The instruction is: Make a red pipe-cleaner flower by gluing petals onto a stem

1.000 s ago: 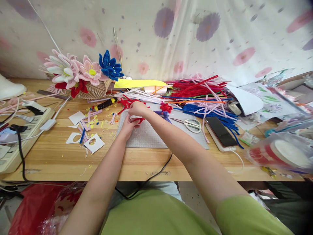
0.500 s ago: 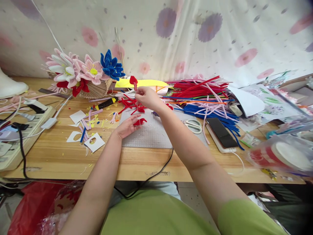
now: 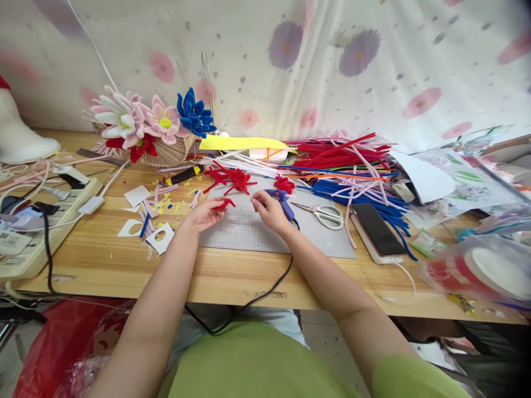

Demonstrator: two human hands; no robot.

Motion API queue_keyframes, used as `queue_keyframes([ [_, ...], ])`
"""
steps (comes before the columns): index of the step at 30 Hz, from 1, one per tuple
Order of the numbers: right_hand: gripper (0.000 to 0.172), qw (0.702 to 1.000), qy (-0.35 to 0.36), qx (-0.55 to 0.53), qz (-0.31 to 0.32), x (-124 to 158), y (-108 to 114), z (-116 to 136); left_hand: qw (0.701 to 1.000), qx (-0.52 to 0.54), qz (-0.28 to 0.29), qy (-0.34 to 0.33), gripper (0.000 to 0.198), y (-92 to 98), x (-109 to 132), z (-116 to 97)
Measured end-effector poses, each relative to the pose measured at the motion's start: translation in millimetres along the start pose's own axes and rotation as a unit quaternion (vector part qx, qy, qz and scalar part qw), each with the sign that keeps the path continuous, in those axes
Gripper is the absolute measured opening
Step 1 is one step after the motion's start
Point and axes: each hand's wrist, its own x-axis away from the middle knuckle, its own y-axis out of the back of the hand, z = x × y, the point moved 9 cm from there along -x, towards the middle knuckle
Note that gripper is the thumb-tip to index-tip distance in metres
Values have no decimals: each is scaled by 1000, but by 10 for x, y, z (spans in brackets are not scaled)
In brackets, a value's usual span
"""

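Observation:
My left hand (image 3: pixel 202 214) is closed on a red pipe cleaner piece (image 3: pixel 225 204), which sticks out past the fingertips over the grey cutting mat (image 3: pixel 236 235). To its right, my right hand (image 3: pixel 269 210) has its thumb and fingers drawn together. Whatever is between those fingertips, if anything, is too small to make out. Just beyond and beside the right hand lies a purple-blue glue gun (image 3: pixel 285 204), partly covered by the hand. Red fuzzy pipe cleaner pieces (image 3: pixel 238 180) form a pile at the mat's back edge, and a smaller red bunch (image 3: pixel 284 184) sits behind the glue gun.
Scissors (image 3: pixel 329 216) rest on the mat's right side, near a phone (image 3: pixel 377 229). Pipe cleaner bundles (image 3: pixel 357 193) spread along the back. Fuzzy flowers (image 3: pixel 155 124) stand back left, above paper scraps (image 3: pixel 161 237). A power strip (image 3: pixel 78 204) sits far left; a black cable (image 3: pixel 265 296) crosses the front edge.
My right hand has come down from the back of the mat toward me and right, and the red piece it held up is gone from it. My left hand has shifted slightly left.

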Motion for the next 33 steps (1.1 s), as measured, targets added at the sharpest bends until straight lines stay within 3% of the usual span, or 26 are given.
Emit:
queue_keyframes([
  [8, 39, 1000, 10, 4, 9, 78, -154, -70, 999, 40, -10, 10, 16, -9, 102, 127],
  [21, 37, 997, 73, 32, 7, 89, -195, 51, 994, 96, -28, 33, 19, -69, 74, 266],
  [33, 39, 995, 78, 62, 0, 120, -89, 49, 995, 95, 2, 16, 16, -171, 93, 229],
])
